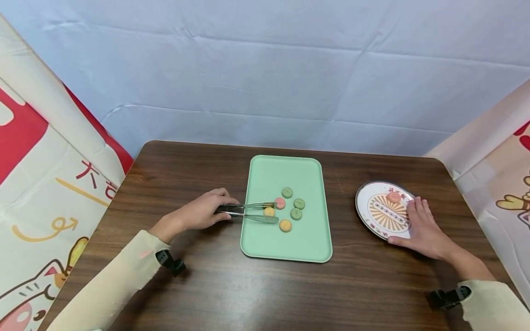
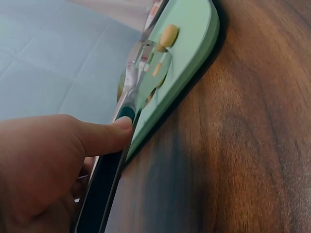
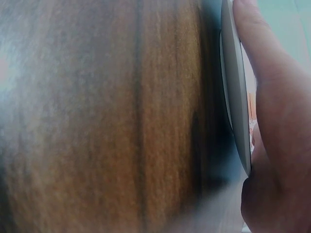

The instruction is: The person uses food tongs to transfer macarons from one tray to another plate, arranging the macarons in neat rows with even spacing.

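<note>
My left hand [image 1: 205, 209] grips a pair of metal tongs [image 1: 261, 219] by the dark handle, the thumb pressed along it in the left wrist view. The tongs' tips are spread over a pale green tray [image 1: 285, 248], with a yellow cookie [image 1: 269, 212] between their arms. A pink cookie [image 1: 279, 203] lies at the far tip, and a second yellow cookie [image 1: 285, 225] just beyond the near tip. My right hand [image 1: 426, 232] rests with extended, spread fingers on the right rim of a white patterned plate [image 1: 374, 197]. Another pink cookie [image 1: 394, 197] lies on that plate.
Three green cookies, one of them a far green cookie [image 1: 287, 192], lie on the tray right of the tongs. Everything stands on a brown wooden table [image 1: 198, 276]. A pale cloth backdrop [image 1: 265, 82] hangs behind, with printed cloth at both sides.
</note>
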Motion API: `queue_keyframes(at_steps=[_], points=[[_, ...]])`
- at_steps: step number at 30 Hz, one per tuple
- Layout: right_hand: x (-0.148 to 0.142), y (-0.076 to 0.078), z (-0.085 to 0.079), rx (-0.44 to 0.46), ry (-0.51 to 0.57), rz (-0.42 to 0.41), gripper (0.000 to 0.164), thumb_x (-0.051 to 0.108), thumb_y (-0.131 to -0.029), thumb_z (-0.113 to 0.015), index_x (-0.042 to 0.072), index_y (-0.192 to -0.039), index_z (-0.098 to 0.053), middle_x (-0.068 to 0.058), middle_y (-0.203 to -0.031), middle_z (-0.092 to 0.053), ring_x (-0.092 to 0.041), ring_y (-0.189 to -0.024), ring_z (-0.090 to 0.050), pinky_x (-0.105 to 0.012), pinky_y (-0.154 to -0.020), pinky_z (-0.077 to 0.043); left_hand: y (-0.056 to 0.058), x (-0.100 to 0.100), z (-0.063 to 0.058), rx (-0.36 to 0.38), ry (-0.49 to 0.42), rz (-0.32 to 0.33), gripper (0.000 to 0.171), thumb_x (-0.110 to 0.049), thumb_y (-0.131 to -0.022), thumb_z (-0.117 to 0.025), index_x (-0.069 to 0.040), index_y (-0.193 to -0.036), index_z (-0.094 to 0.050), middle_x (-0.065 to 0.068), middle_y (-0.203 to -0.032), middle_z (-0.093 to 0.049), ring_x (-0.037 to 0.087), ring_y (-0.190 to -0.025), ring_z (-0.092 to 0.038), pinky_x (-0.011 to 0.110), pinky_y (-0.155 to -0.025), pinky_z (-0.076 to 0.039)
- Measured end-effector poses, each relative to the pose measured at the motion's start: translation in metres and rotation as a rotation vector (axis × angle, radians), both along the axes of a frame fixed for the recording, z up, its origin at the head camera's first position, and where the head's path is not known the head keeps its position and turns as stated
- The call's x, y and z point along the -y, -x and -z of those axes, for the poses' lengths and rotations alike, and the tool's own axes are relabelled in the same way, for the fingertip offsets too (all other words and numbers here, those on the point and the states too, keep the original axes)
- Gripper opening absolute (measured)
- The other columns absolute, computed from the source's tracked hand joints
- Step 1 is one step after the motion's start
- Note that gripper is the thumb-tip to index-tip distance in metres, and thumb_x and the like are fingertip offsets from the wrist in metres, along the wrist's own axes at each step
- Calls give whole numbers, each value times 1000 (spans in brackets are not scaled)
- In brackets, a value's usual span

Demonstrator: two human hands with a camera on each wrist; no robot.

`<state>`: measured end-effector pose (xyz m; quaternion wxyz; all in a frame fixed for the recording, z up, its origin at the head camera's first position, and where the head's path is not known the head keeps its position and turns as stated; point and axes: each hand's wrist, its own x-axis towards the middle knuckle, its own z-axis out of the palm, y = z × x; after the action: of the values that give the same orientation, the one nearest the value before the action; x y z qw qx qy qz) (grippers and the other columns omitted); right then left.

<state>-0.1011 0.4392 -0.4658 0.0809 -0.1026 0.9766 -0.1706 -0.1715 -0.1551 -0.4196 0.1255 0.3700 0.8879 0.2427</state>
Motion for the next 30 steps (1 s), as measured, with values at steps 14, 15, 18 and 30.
queue_keyframes(at_steps=[14, 15, 18, 30], points=[[1, 0, -1, -20, 6, -11, 133, 49, -82, -81, -23, -150, 8, -47, -154, 15, -53, -146, 22, -48, -118, 19, -4, -3, 6, -25, -14, -19, 34, -13, -98, -71, -5, -130, -69, 9, -110, -62, 22, -93, -56, 38, -81, -48], [1, 0, 0, -18, 5, -10, 133, 49, -82, -81, -23, -150, 9, -47, -154, 15, -53, -146, 22, -48, -117, 20, -5, -3, 6, -27, -13, -19, 34, -13, -98, -71, -5, -130, -69, 9, -110, -62, 21, -92, -56, 38, -81, -48], [1, 0, 0, -21, 6, -10, 133, 49, -82, -81, -23, -150, 8, -47, -154, 14, -54, -146, 21, -49, -118, 19, -5, -3, 8, -33, -8, -21, 34, -13, -98, -71, -5, -130, -69, 8, -109, -61, 18, -91, -55, 37, -81, -48], [-1, 0, 2, -24, -1, -8, 133, 49, -82, -81, -22, -150, 8, -47, -154, 14, -53, -146, 21, -49, -118, 19, -5, -2, 9, -42, -17, -27, 33, -13, -98, -70, -4, -130, -69, 9, -109, -63, 13, -87, -54, 36, -78, -49]])
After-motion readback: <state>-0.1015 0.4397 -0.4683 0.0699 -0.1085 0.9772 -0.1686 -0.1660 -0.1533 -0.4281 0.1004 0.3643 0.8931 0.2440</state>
